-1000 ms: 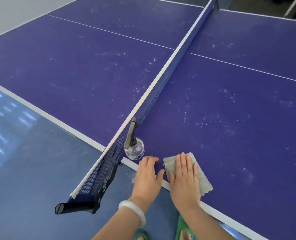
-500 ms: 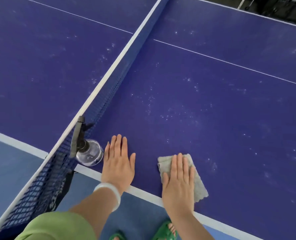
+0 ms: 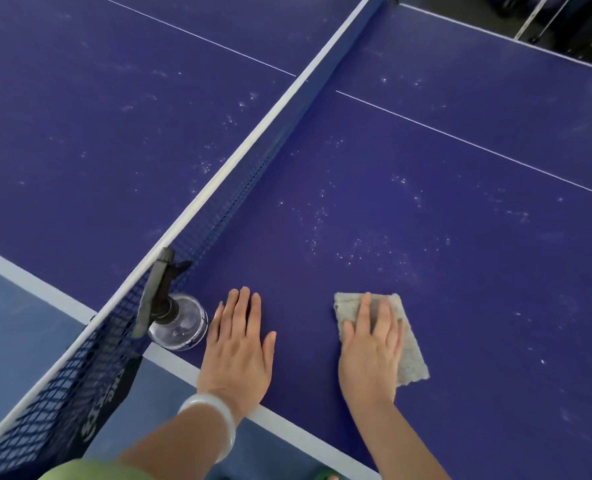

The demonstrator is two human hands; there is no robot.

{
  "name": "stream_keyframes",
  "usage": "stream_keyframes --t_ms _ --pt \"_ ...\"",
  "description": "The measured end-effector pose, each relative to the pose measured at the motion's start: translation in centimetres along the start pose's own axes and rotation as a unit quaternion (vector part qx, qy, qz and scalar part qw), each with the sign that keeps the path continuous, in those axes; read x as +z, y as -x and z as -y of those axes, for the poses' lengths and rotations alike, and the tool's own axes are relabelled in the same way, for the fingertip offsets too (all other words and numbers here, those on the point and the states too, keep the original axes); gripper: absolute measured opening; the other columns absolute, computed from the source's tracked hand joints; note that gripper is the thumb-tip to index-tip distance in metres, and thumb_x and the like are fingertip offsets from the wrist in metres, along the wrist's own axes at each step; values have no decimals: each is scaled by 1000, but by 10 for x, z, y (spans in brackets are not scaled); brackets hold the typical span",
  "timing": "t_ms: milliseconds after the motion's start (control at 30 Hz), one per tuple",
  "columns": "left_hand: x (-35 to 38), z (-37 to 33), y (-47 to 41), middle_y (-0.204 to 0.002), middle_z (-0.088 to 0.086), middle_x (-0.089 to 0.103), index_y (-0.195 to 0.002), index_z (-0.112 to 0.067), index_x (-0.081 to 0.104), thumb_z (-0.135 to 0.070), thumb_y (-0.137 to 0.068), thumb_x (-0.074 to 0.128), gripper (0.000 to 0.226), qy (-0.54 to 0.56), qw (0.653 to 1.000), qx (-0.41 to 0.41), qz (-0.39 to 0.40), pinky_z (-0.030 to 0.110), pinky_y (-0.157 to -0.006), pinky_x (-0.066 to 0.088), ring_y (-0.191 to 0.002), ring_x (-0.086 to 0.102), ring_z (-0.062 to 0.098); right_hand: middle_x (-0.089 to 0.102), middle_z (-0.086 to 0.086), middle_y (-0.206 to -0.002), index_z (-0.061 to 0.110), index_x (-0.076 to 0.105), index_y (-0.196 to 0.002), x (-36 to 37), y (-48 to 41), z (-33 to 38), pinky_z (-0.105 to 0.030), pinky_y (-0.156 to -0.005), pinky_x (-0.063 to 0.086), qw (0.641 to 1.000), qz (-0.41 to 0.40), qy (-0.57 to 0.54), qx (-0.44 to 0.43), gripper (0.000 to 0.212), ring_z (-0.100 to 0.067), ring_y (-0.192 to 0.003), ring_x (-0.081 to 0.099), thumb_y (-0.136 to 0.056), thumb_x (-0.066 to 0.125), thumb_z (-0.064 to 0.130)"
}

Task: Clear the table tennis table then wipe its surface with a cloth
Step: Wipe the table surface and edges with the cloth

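Observation:
The purple table tennis table (image 3: 461, 237) fills the view, speckled with white dust. My right hand (image 3: 370, 348) lies flat, fingers straight, pressing a grey cloth (image 3: 410, 355) onto the surface near the table's near edge. My left hand (image 3: 239, 344) rests flat on the bare surface to the cloth's left, a white bangle on its wrist. A clear spray bottle (image 3: 177, 323) with a dark trigger head stands just left of my left hand, against the net.
The dark net (image 3: 239, 174) with its white top band runs diagonally from lower left to upper right, splitting the table. The white edge line (image 3: 170, 358) marks the near border. Blue floor lies at lower left; dark furniture legs show at top right.
Both hands slid onto the table's right half. My left hand moved off the edge to lie flat beside the bottle, and my right hand carried the cloth to the right, away from the left hand.

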State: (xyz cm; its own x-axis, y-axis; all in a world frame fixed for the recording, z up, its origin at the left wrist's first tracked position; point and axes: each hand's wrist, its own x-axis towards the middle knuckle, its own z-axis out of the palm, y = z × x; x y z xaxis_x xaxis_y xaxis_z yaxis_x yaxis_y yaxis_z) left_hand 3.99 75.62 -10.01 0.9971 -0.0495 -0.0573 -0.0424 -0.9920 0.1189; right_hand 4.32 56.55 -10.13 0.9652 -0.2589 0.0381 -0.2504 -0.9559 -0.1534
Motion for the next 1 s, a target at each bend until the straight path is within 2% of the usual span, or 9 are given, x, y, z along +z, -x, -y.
stream_keyframes --t_ms 167,267,367,433,600,767,833,933,1000 --pt "-2 -1 0 -154 15 37 -147 -3 39 -43 -98 20 66 -6 1000 -2 4 44 -117 22 -145 30 29 -3 0 -165 17 1 -157 8 -57 45 -37 -124 -7 962 101 -21 -252 59 -14 -152 -10 -104 15 38" --pt "-2 0 0 -154 14 36 -147 -4 39 -44 -98 20 66 -3 1000 -3 5 43 -117 17 -146 29 28 9 0 -165 17 11 -157 2 -100 6 -38 -124 5 987 84 -8 -133 60 -21 -152 5 -104 28 37" --pt "-2 0 -1 -154 14 36 -147 -4 39 -44 -98 22 65 -1 1000 -2 3 43 -117 17 -146 29 29 2 -6 -166 17 6 -158 -6 -94 -40 -49 -123 2 996 60 45 57 62 -24 -152 -2 -103 15 43" --pt "-2 0 -1 -154 15 37 -147 -4 40 -43 -98 24 65 4 1000 -3 2 44 -116 18 -145 31 29 2 -9 -165 20 6 -158 -4 -61 -35 -53 -122 3 995 49 37 78 63 -27 -152 0 -101 9 45" --pt "-3 -1 -1 -152 15 40 -145 -4 44 -42 -97 27 64 0 1000 -6 10 44 -115 21 -143 35 30 -10 -7 -163 19 -4 -156 14 -54 48 -49 -123 -6 989 68 24 -129 60 -23 -151 -12 -101 -3 42" --pt "-3 -1 -1 -153 15 39 -146 -4 42 -42 -97 27 64 -6 1000 -9 10 44 -115 20 -143 34 29 -15 0 -164 23 -7 -157 18 -131 80 -46 -122 -9 948 118 35 -292 59 -18 -150 -19 -104 11 43" --pt "-2 -1 -1 -153 15 38 -146 -4 42 -42 -97 27 64 -8 1000 -8 6 44 -115 20 -144 34 29 -8 -2 -166 23 -2 -158 14 -158 54 -46 -122 -6 970 101 45 -215 59 -18 -151 -13 -104 12 42" --pt "-1 0 -1 -153 15 37 -147 -4 40 -43 -98 26 64 -7 1000 -5 7 44 -115 20 -144 32 30 1 -8 -166 20 3 -158 4 -164 2 -51 -122 -1 997 75 31 15 59 -24 -152 -5 -104 12 42" --pt "0 0 -1 -154 15 36 -148 -4 39 -43 -98 26 64 -4 1000 -5 8 44 -116 19 -145 31 29 -1 -8 -166 18 0 -158 4 -138 0 -52 -122 -1 995 66 30 66 60 -25 -152 -5 -104 11 43"
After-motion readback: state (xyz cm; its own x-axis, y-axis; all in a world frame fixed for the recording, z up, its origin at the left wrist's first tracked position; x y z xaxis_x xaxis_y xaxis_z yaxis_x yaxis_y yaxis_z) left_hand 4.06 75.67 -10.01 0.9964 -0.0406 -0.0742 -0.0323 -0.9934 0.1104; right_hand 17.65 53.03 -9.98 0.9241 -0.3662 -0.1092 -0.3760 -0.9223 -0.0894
